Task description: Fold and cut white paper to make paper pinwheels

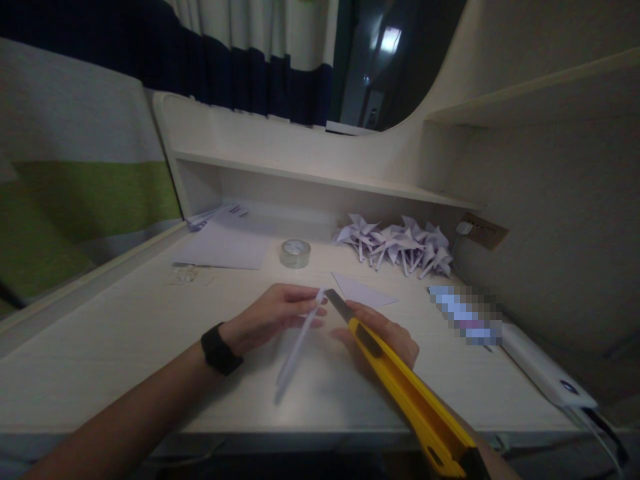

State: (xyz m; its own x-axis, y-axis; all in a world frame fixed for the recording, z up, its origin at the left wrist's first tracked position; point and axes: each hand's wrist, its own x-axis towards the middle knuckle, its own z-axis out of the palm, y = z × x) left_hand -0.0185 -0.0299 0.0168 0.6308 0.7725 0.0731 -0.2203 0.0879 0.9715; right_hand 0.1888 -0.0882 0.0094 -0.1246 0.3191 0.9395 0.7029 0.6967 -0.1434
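Note:
My left hand (273, 313) pinches the top end of a narrow white paper strip (296, 353) that slants down toward me over the desk. A black band sits on that wrist. My right hand (387, 337) grips a yellow utility knife (400, 383); its extended blade tip (334, 300) sits right at the strip's upper end, beside my left fingers. Just beyond the blade lies a small white paper triangle (363, 291).
A roll of clear tape (295, 253) stands mid-desk. White sheets (223, 245) lie at the back left, a heap of folded paper pinwheels (397, 245) at the back right. A white power strip (543, 370) runs along the right edge. A shelf (320, 177) overhangs the back.

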